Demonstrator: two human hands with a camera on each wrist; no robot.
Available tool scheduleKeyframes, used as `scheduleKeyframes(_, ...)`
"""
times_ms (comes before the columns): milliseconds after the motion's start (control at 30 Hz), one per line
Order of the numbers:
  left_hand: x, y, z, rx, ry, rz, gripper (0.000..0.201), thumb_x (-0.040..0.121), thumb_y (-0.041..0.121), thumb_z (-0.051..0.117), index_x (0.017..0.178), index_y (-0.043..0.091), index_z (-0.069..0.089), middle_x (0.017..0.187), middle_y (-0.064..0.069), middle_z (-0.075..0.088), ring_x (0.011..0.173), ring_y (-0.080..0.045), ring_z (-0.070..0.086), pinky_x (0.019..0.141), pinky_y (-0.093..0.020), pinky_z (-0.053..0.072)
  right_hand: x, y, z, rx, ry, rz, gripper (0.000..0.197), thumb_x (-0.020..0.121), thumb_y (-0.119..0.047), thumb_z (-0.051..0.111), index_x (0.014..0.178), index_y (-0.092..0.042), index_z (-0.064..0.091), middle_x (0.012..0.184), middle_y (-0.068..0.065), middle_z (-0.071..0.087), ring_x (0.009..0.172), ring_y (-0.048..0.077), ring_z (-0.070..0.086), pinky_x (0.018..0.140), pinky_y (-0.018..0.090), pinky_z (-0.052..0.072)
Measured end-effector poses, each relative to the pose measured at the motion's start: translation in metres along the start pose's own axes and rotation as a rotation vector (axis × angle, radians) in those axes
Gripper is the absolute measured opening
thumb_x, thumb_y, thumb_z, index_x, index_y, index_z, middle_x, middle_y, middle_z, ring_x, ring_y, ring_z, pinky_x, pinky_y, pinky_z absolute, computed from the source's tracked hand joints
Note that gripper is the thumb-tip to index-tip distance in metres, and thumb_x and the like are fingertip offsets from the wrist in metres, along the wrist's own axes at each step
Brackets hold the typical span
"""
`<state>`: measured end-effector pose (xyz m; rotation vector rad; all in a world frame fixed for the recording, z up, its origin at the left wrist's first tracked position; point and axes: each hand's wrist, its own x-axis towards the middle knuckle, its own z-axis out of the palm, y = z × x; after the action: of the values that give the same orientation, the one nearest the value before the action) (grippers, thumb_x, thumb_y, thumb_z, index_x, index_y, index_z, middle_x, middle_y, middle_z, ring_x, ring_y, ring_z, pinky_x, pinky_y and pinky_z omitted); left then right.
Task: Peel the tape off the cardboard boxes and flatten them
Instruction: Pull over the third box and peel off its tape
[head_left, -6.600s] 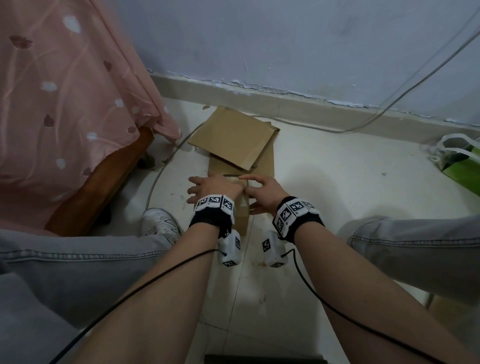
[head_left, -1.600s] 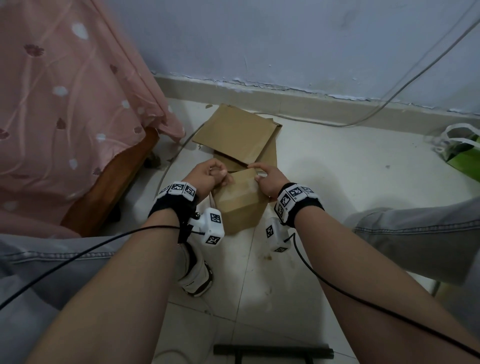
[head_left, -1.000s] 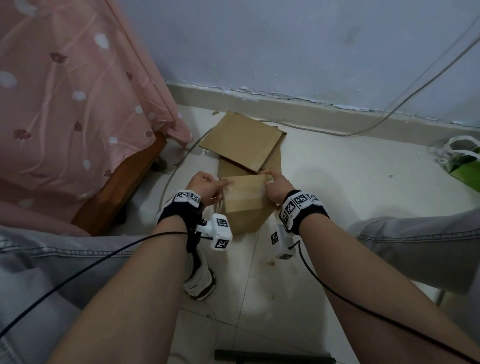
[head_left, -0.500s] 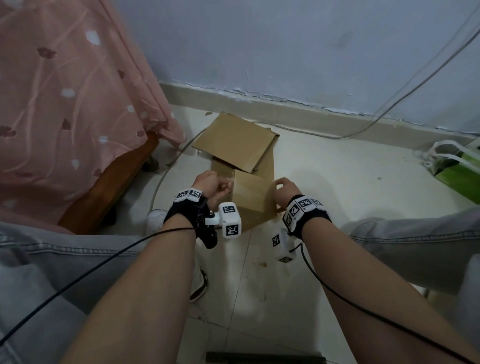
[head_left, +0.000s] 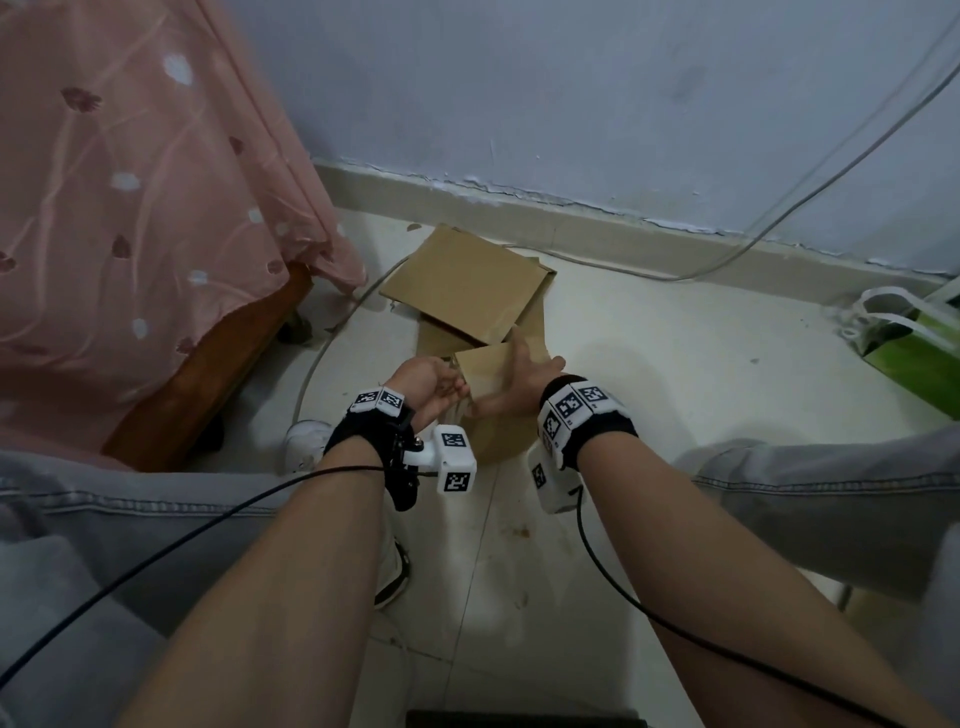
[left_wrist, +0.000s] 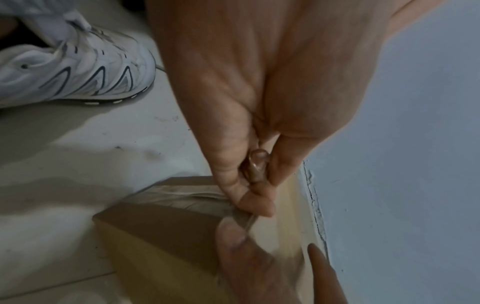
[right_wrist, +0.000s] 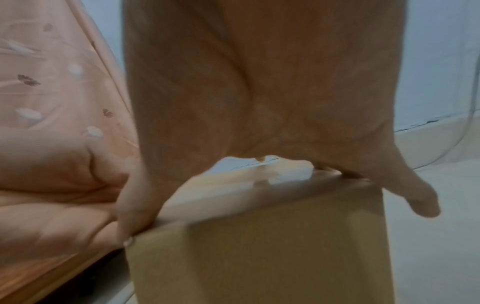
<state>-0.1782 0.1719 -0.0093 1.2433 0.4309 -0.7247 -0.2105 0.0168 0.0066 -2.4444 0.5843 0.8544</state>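
Observation:
A small brown cardboard box (head_left: 488, 379) is lifted off the floor between my hands. My right hand (head_left: 511, 376) grips it from the right, fingers over its top edge and thumb (right_wrist: 132, 216) on the near face of the box (right_wrist: 259, 257). My left hand (head_left: 452, 387) is at its left side, and in the left wrist view its fingers (left_wrist: 249, 197) pinch a strip of clear tape (left_wrist: 255, 170). The wrinkled tape stretches back to the box's top (left_wrist: 187, 197). Flattened cardboard boxes (head_left: 467, 280) lie on the floor just beyond.
A bed with a pink sheet (head_left: 130, 208) and wooden frame (head_left: 208, 374) is at the left. A white cable (head_left: 322, 358) curves past it. My white shoe (head_left: 306, 447) sits below the left hand. A green bag (head_left: 914, 343) stands far right. The wall's skirting (head_left: 571, 228) is behind.
The left hand has drawn back from the box's left edge with tape pinched in it. The right hand has shifted from the box's right corner to across its top, and the box has tipped up.

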Motion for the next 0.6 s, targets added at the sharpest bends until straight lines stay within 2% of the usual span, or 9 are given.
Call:
scheduleKeyframes(67, -0.003, 0.002, -0.001, 0.025, -0.045, 0.007, 0.036, 0.093, -0.015, 0.034, 0.065, 0.007, 0.037, 0.044, -0.004, 0.037, 0.056, -0.019, 0.042, 0.076, -0.032, 0.053, 0.003, -0.003, 0.002, -0.073, -0.006, 0.016, 0.139, 0.056, -0.075, 0.077, 0.151, -0.043, -0.019, 0.152, 0.024, 0.01, 0.137, 0.046, 0.032, 0.111, 0.053, 0.035)
scheduleKeyframes(100, -0.004, 0.003, -0.001, 0.026, -0.058, 0.013, 0.035, 0.093, -0.015, 0.034, 0.066, 0.007, 0.038, 0.045, -0.004, 0.036, 0.056, -0.019, 0.043, 0.078, -0.033, 0.053, 0.004, -0.005, 0.003, -0.093, -0.016, 0.029, 0.142, 0.051, -0.079, 0.077, 0.149, -0.045, -0.02, 0.153, 0.025, 0.005, 0.139, 0.049, 0.027, 0.111, 0.058, 0.032)
scheduleKeyframes(167, -0.006, 0.004, 0.001, 0.019, -0.077, 0.025, 0.033, 0.093, -0.015, 0.035, 0.068, 0.006, 0.041, 0.052, -0.007, 0.037, 0.059, -0.02, 0.046, 0.079, -0.035, 0.054, 0.004, -0.008, 0.005, -0.101, -0.017, 0.06, 0.147, 0.039, -0.083, 0.075, 0.146, -0.05, -0.02, 0.155, 0.026, -0.003, 0.14, 0.054, 0.019, 0.11, 0.066, 0.027)
scheduleKeyframes(200, -0.007, 0.005, 0.002, 0.003, -0.078, 0.034, 0.031, 0.092, -0.015, 0.036, 0.07, 0.005, 0.042, 0.057, -0.009, 0.039, 0.063, -0.021, 0.048, 0.08, -0.036, 0.055, 0.007, -0.009, 0.006, -0.09, -0.008, 0.068, 0.146, 0.037, -0.083, 0.075, 0.146, -0.051, -0.016, 0.154, 0.026, -0.001, 0.14, 0.054, 0.02, 0.11, 0.066, 0.028)
scheduleKeyframes(300, -0.011, 0.005, 0.001, -0.084, -0.079, 0.035, 0.024, 0.092, -0.016, 0.041, 0.078, 0.003, 0.048, 0.074, -0.017, 0.051, 0.074, -0.026, 0.057, 0.081, -0.044, 0.059, 0.007, -0.006, 0.002, -0.02, 0.015, 0.058, 0.129, 0.051, -0.071, 0.078, 0.15, -0.046, -0.001, 0.149, 0.022, 0.012, 0.134, 0.047, 0.031, 0.108, 0.057, 0.036)
scheduleKeyframes(367, -0.012, 0.003, -0.007, -0.059, -0.024, 0.032, 0.022, 0.092, -0.017, 0.039, 0.081, -0.001, 0.049, 0.084, -0.021, 0.055, 0.082, -0.029, 0.059, 0.088, -0.046, 0.056, 0.006, -0.002, -0.002, 0.03, -0.001, 0.026, 0.125, 0.052, -0.068, 0.079, 0.15, -0.043, 0.004, 0.145, 0.018, 0.021, 0.131, 0.042, 0.036, 0.107, 0.051, 0.04)
scheduleKeyframes(467, -0.011, -0.002, -0.024, 0.111, 0.13, 0.013, 0.011, 0.09, -0.012, 0.049, 0.082, -0.006, 0.055, 0.089, -0.024, 0.059, 0.089, -0.033, 0.063, 0.095, -0.046, 0.052, 0.004, 0.008, -0.012, 0.162, -0.047, 0.01, 0.136, 0.037, -0.066, 0.081, 0.149, -0.041, 0.008, 0.142, 0.01, 0.038, 0.124, 0.034, 0.046, 0.102, 0.048, 0.047)
scheduleKeyframes(533, -0.012, -0.003, -0.034, 0.22, 0.185, -0.025, 0.005, 0.085, -0.003, 0.063, 0.081, 0.0, 0.061, 0.086, -0.019, 0.061, 0.087, -0.031, 0.062, 0.093, -0.044, 0.054, 0.003, 0.016, -0.02, 0.349, -0.081, 0.006, 0.136, 0.042, -0.054, 0.088, 0.151, -0.036, 0.009, 0.142, 0.007, 0.04, 0.119, 0.031, 0.05, 0.099, 0.047, 0.05)
scheduleKeyframes(600, -0.01, -0.006, -0.04, 0.296, 0.248, -0.043, 0.008, 0.082, 0.003, 0.071, 0.077, 0.003, 0.064, 0.085, -0.016, 0.063, 0.083, -0.027, 0.061, 0.087, -0.038, 0.056, -0.002, 0.024, -0.03, 0.499, -0.118, 0.008, 0.129, 0.055, -0.044, 0.09, 0.153, -0.033, 0.007, 0.141, 0.01, 0.041, 0.115, 0.032, 0.053, 0.097, 0.047, 0.052)
